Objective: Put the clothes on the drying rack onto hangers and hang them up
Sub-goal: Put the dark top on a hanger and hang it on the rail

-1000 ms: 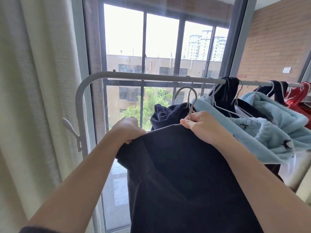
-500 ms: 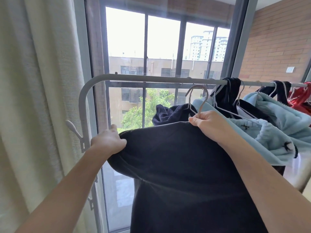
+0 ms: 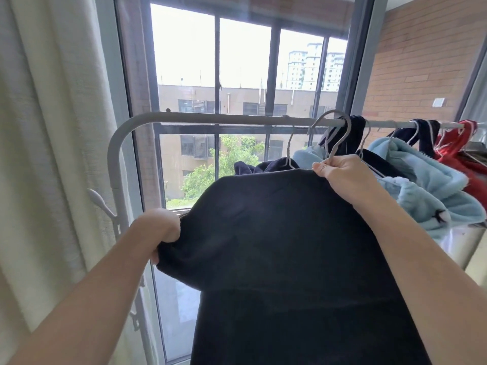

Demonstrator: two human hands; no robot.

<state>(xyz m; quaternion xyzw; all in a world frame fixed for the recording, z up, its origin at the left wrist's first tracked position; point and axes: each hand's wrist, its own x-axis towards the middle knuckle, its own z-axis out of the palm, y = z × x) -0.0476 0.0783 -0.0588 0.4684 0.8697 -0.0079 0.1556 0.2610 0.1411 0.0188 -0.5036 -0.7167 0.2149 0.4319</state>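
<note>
Holding a dark garment (image 3: 276, 246) up at the rail (image 3: 210, 118), the right hand (image 3: 342, 171) pinches the hanger (image 3: 336, 135) by its neck while the left hand (image 3: 160, 227) grips the left shoulder. Risk: the hook could snag the crowded hangers to the right, or the garment could slide off.

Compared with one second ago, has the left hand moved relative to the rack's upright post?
Yes. The left hand, gripping the dark garment, went down and leftward, closer to the rack's upright post, and is now lower than the side hook.
</note>
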